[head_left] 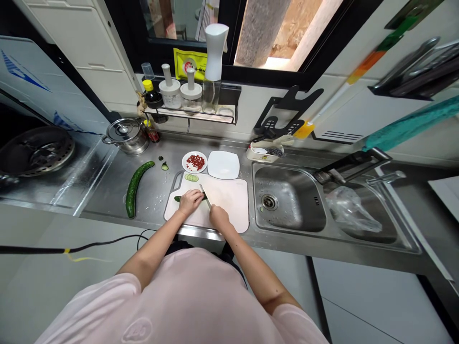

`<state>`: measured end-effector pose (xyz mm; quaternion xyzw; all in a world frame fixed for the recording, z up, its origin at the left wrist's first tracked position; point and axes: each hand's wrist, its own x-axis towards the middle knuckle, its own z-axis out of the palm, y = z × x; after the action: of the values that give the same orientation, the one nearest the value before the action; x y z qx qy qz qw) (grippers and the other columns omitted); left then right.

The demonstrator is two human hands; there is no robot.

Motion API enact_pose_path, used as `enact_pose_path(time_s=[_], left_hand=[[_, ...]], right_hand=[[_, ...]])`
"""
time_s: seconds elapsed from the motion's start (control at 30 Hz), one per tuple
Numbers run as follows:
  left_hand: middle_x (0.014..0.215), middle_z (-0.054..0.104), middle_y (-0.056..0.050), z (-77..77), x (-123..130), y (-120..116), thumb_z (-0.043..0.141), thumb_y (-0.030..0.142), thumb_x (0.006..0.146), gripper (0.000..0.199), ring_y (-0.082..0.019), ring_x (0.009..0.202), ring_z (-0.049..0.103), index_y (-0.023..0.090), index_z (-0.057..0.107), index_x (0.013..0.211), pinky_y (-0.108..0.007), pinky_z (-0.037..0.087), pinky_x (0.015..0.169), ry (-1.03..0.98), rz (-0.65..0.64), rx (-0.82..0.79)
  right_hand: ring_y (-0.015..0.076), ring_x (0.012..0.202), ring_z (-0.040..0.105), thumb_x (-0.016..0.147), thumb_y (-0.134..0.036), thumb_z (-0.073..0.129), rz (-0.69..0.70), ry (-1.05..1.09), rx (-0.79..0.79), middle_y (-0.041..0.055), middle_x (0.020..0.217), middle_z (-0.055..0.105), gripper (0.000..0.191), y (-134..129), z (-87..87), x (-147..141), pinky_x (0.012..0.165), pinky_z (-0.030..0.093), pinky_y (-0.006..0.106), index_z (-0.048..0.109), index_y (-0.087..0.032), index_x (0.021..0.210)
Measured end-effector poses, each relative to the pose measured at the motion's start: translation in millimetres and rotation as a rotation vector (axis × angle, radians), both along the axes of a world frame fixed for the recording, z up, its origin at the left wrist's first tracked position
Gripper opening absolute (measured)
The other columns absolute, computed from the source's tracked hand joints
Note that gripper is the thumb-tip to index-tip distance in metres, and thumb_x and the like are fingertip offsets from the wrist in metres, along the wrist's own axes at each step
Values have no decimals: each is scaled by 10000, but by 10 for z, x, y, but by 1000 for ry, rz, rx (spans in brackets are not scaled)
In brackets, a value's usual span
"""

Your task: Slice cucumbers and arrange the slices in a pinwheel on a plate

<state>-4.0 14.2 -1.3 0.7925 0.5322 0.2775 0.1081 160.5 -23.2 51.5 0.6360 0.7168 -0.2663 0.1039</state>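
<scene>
A green cucumber piece (177, 198) lies on the white cutting board (233, 210), mostly under my left hand (191, 201), whose fingers are closed over it. My right hand (219, 218) is wrapped round the handle of a knife (206, 197), its blade at the cucumber's right end beside my left fingertips. Several thin cucumber slices (191, 177) overlap near the board's upper left. Behind the board stand a round plate (184, 166) of chopped red pieces and a square white plate (224, 165) with nothing on it. A long whole cucumber (135, 188) rests on the counter to the left.
Small cucumber scraps (164, 166) lie behind the board's left side. A steel pot (129, 138) stands at the back left, beyond it a wok (36, 148). To the right is a sink (290, 200), with a plastic bag (351, 210) in the second basin. Jars fill a wall shelf (193, 114).
</scene>
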Motion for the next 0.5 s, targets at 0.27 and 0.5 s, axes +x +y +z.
enact_pose_path(time_s=[0.27, 0.5], left_hand=[[959, 660, -44, 18, 7, -5, 489, 313, 891, 218, -156, 878, 577, 246, 694, 924, -289, 455, 759, -5, 10, -1], [967, 662, -32, 16, 4, -3, 488, 311, 893, 212, -151, 878, 574, 250, 687, 933, -281, 449, 764, -3, 4, -6]], right_hand=[[218, 908, 633, 894, -135, 374, 6, 8, -20, 138, 955, 654, 236, -114, 18, 78, 723, 428, 276, 560, -132, 1039], [215, 921, 632, 897, -121, 357, -5, -7, -12, 141, 966, 655, 250, -76, 8, 30, 732, 433, 275, 561, -130, 1040]])
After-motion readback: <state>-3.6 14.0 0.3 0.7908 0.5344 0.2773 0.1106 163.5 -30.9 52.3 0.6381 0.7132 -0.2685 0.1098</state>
